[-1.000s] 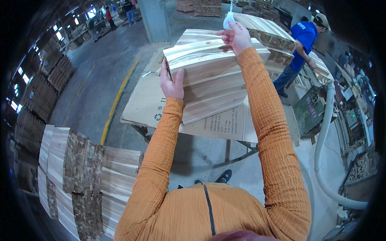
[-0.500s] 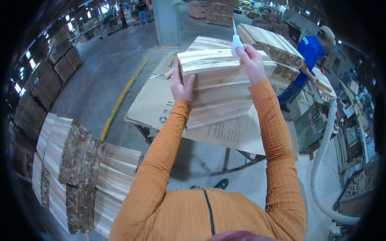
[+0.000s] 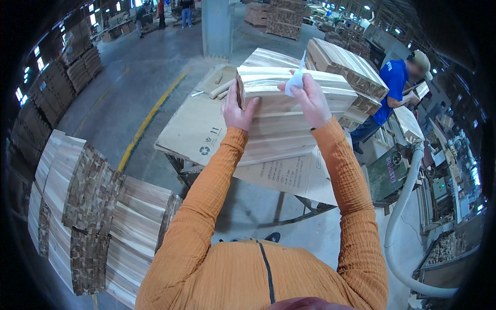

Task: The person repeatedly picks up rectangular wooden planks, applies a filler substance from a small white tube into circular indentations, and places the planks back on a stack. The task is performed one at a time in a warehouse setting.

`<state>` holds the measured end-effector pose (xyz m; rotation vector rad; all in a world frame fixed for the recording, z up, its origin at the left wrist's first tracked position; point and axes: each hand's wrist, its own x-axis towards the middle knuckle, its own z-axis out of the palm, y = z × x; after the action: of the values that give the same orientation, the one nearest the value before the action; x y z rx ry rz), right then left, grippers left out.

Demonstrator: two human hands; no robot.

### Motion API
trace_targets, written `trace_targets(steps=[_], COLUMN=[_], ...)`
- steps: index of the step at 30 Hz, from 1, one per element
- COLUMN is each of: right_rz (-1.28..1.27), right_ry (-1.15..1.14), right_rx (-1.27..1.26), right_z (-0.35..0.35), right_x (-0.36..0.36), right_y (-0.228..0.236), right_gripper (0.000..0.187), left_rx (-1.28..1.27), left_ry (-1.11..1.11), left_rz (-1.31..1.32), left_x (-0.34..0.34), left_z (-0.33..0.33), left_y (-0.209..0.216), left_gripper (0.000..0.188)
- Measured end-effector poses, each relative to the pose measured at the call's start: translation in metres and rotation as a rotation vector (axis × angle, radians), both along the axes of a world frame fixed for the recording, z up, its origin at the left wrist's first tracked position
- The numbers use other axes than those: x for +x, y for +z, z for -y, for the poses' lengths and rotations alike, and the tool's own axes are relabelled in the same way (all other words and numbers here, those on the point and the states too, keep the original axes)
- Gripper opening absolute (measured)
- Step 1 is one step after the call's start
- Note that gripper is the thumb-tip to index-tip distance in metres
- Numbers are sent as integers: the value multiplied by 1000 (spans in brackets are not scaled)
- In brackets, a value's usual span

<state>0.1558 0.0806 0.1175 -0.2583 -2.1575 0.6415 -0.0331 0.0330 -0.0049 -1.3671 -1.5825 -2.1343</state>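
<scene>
My right hand is closed around a small white squeeze bottle whose thin pointed nozzle points up. The bottle is just above the top edge of a pale wooden panel, near its middle. My left hand grips the panel's left end, thumb on the front face and fingers round the end. The panel's upper surface has a wavy, shiny strip along it. More layered panel faces show below it, on the cardboard-covered table.
Stacked wood panels stand behind on the right, beside a person in a blue shirt. More panel stacks are at lower left. Short wooden pieces lie on the table. A ribbed white hose hangs by a green machine.
My right hand has moved left and down with the squeeze bottle, nearer the panel's middle. My left hand still grips the panel end. The person in blue has raised their hands.
</scene>
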Motion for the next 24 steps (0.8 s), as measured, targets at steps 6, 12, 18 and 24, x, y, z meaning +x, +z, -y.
trace_targets(steps=[6, 12, 18, 24], right_rz=[1, -68, 61, 46], right_ry=[15, -45, -222, -117], right_rx=[-164, 34, 164, 27], right_z=[-7, -1, 4, 12], right_x=[6, -4, -5, -18], right_y=[2, -9, -7, -10], right_gripper=[40, 17, 29, 40], left_rx=[17, 32, 29, -23], left_ry=[9, -36, -9, 3], left_rz=[-13, -4, -13, 0], left_x=[-2, 2, -1, 1], left_z=[-1, 2, 2, 5], left_y=[-2, 4, 2, 3], left_gripper=[82, 83, 83, 84])
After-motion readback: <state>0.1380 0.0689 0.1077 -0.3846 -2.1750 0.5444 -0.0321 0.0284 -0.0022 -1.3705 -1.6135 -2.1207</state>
